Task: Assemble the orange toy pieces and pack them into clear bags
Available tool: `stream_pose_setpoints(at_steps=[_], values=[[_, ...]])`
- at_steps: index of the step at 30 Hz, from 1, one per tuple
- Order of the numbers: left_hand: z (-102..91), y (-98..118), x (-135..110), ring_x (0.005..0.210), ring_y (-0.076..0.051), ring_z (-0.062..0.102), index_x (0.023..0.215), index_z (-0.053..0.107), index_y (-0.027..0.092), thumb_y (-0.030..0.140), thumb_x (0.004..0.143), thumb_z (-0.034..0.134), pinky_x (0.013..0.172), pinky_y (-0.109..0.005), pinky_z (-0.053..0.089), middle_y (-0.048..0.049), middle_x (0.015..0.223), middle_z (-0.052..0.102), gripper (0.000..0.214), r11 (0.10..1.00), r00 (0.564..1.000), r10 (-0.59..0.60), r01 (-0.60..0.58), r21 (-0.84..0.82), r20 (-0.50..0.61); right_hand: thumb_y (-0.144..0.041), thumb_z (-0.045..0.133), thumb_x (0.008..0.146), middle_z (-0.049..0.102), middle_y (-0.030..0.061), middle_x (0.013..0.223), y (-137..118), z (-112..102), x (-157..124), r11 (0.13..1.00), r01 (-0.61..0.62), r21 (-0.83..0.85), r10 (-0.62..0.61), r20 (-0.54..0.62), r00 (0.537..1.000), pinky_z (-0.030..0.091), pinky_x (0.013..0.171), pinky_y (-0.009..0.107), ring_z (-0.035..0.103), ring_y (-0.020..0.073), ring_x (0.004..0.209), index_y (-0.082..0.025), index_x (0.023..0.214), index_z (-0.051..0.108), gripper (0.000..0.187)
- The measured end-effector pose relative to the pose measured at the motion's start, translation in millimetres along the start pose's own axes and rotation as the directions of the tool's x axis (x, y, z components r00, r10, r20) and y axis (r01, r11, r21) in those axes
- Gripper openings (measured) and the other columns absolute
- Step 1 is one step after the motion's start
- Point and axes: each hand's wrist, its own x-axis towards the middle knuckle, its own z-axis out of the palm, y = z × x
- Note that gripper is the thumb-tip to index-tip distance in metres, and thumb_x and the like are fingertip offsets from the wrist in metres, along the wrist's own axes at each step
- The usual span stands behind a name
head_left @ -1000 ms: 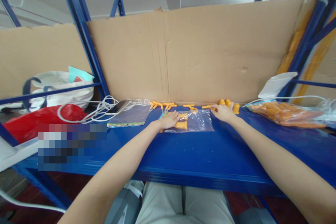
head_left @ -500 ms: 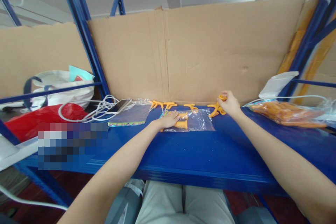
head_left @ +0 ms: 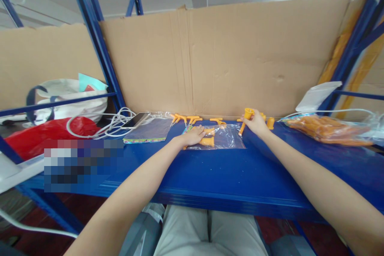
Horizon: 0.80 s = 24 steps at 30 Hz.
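My left hand (head_left: 193,136) lies flat with fingers spread on a clear plastic bag (head_left: 225,138) that holds orange plastic pieces (head_left: 207,141). My right hand (head_left: 256,123) is closed around orange plastic parts (head_left: 246,116), one a small cup shape lifted just above the blue shelf (head_left: 216,172), a thin piece hanging below it. More orange T-shaped pieces (head_left: 192,119) lie in a row along the cardboard back wall (head_left: 240,56). Other orange caps (head_left: 270,123) stand just right of my right hand.
A phone (head_left: 135,120) on a dark sleeve (head_left: 148,131) with white cables (head_left: 99,126) lies left. Behind the blue upright (head_left: 102,48) sit a white bag (head_left: 69,102) and red bag (head_left: 39,136). A clear bag of orange parts (head_left: 327,130) lies at right.
My right hand went from flat on the shelf beside the bag to gripping orange parts and lifting them, then shifted slightly left with a cup piece held up. My left hand stayed on the bag.
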Motion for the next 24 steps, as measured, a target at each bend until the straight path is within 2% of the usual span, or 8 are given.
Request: stream_pose_setpoints(at_steps=[3, 5, 8, 13, 17, 19, 22, 24], values=[[-0.9, 2.1, -1.0, 0.144, -0.020, 0.013, 0.146, 0.026, 0.008, 0.039, 0.093, 0.019, 0.116, -0.034, 0.012, -0.0113, 0.154, 0.017, 0.062, 1.000, 1.000, -0.012, 0.012, 0.006, 0.005, -0.022, 0.052, 0.079, 0.068, 0.0128, 0.095, -2.2, -0.9, -5.3, 0.998, -0.060, 0.013, 0.059, 0.095, 0.994, 0.051, 0.077, 0.037, 0.066, 0.0255, 0.089, -0.016, 0.098, 0.059, 0.021], [-0.4, 1.3, -0.6, 0.144, -0.020, 0.013, 0.146, 0.026, 0.009, 0.040, 0.093, 0.019, 0.116, -0.035, 0.013, -0.0113, 0.154, 0.018, 0.061, 1.000, 1.000, -0.006, 0.006, 0.004, -0.001, -0.020, 0.051, 0.080, 0.069, 0.0128, 0.087, -4.4, -1.3, -9.2, 0.995, -0.076, -0.059, 0.086, 0.174, 0.981, 0.051, 0.075, 0.036, 0.066, 0.0258, 0.084, -0.016, 0.085, 0.061, 0.012], [1.3, -2.1, 1.3, 0.144, -0.020, 0.014, 0.146, 0.026, 0.013, 0.041, 0.093, 0.019, 0.115, -0.036, 0.013, -0.0097, 0.154, 0.019, 0.060, 1.000, 1.000, 0.007, -0.007, 0.015, -0.004, -0.019, 0.049, 0.081, 0.069, 0.0130, 0.080, -8.4, -2.2, -13.2, 0.977, -0.050, -0.209, 0.099, 0.228, 0.969, 0.050, 0.074, 0.036, 0.066, 0.0260, 0.081, -0.016, 0.072, 0.062, 0.016], [2.1, -2.9, 2.5, 0.144, -0.019, 0.011, 0.146, 0.027, 0.012, 0.041, 0.093, 0.018, 0.115, -0.034, 0.013, -0.0090, 0.155, 0.018, 0.061, 1.000, 1.000, 0.001, -0.001, 0.029, 0.003, -0.019, 0.054, 0.079, 0.070, 0.0113, 0.085, -10.3, -14.4, -7.6, 0.934, 0.019, -0.357, 0.060, 0.210, 0.976, 0.048, 0.073, 0.035, 0.065, 0.0255, 0.082, -0.018, 0.074, 0.067, 0.014], [0.8, 0.1, 1.9, 0.144, -0.019, 0.011, 0.146, 0.027, 0.010, 0.039, 0.093, 0.019, 0.116, -0.033, 0.011, -0.0102, 0.154, 0.018, 0.061, 0.999, 1.000, -0.012, 0.011, 0.032, 0.009, -0.015, 0.056, 0.076, 0.070, 0.0088, 0.098, -9.9, -35.2, 2.6, 0.874, 0.142, -0.465, -0.043, 0.217, 0.975, 0.048, 0.076, 0.032, 0.064, 0.0232, 0.092, -0.020, 0.083, 0.070, 0.017], [0.6, 0.4, 1.9, 0.144, -0.019, 0.011, 0.146, 0.027, 0.009, 0.039, 0.093, 0.019, 0.116, -0.032, 0.011, -0.0103, 0.154, 0.019, 0.061, 1.000, 1.000, -0.010, 0.010, 0.029, 0.008, -0.014, 0.054, 0.075, 0.071, 0.0075, 0.092, -13.1, -46.0, 4.3, 0.849, 0.161, -0.502, 0.003, 0.311, 0.950, 0.048, 0.071, 0.030, 0.065, 0.0210, 0.083, -0.021, 0.084, 0.071, 0.020], [0.9, 0.2, 1.8, 0.144, -0.019, 0.012, 0.145, 0.028, 0.011, 0.039, 0.093, 0.020, 0.116, -0.033, 0.012, -0.0094, 0.154, 0.020, 0.060, 1.000, 1.000, -0.008, 0.007, 0.020, 0.002, -0.014, 0.055, 0.072, 0.068, 0.0029, 0.066, -23.0, -57.5, 0.4, 0.822, 0.175, -0.543, 0.149, 0.501, 0.852, 0.047, 0.061, 0.029, 0.062, 0.0170, 0.059, -0.022, 0.076, 0.071, 0.018], [0.6, 0.7, 1.1, 0.144, -0.019, 0.012, 0.145, 0.029, 0.011, 0.039, 0.093, 0.021, 0.116, -0.033, 0.012, -0.0095, 0.154, 0.020, 0.059, 1.000, 1.000, -0.009, 0.009, 0.012, 0.000, -0.015, 0.060, 0.069, 0.065, 0.0012, 0.059, -31.4, -60.3, -4.8, 0.825, 0.223, -0.519, 0.152, 0.584, 0.797, 0.046, 0.060, 0.029, 0.060, 0.0160, 0.055, -0.023, 0.069, 0.071, 0.013]])
